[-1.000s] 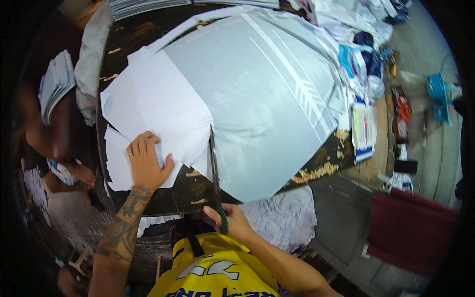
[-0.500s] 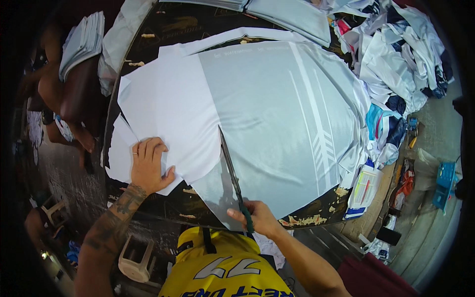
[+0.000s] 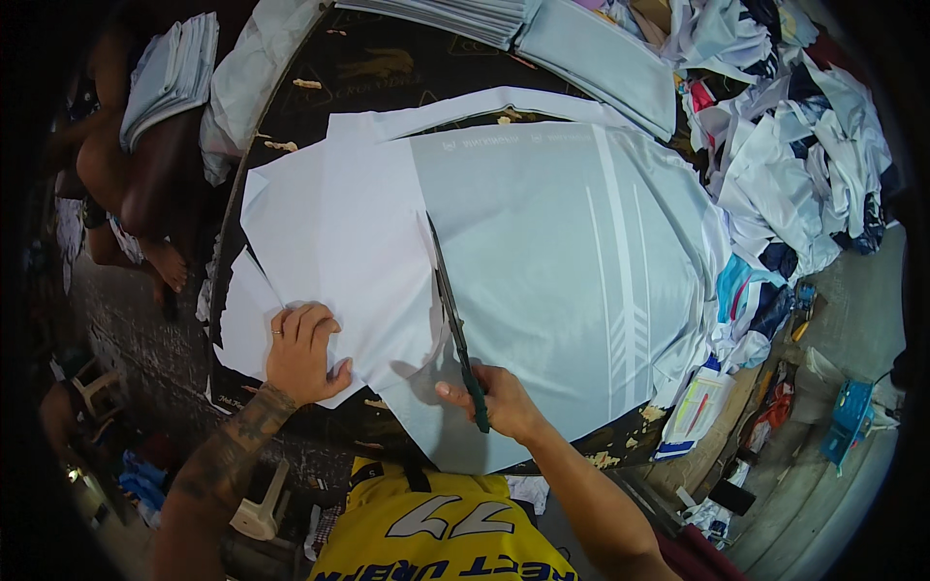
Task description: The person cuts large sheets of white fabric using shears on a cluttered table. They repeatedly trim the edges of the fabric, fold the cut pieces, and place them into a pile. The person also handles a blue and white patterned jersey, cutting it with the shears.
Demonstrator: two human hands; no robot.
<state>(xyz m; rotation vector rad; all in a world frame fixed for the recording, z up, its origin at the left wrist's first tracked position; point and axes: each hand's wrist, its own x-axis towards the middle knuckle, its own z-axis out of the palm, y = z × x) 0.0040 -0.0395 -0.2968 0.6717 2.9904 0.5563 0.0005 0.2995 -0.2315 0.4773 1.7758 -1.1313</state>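
Note:
My right hand (image 3: 506, 405) grips long dark scissors (image 3: 451, 320) by their green-wrapped handles. The blades point away from me, along the line where white cloth meets grey. To the left of the blades lies white fabric (image 3: 329, 213); to the right, a grey fabric panel (image 3: 523, 242) with white stripes and chevrons. A free grey flap hangs toward me at the near table edge. My left hand (image 3: 305, 353), a ring on one finger, rests on the near left part of the white fabric, pressing it down with fingers laid out. Whether the lower blade is under the cloth is hard to see.
Folded grey panels (image 3: 601, 58) lie at the back of the dark, worn table (image 3: 378, 68). A big heap of cloth scraps (image 3: 785, 165) stands at the right, above a notepad (image 3: 693, 412). A person's bare legs (image 3: 121, 194) and a plastic stool (image 3: 257, 508) are at the left.
The scissors and my right hand have moved farther from me along the white-grey line. My left hand stays on the white fabric. The view has shifted slightly.

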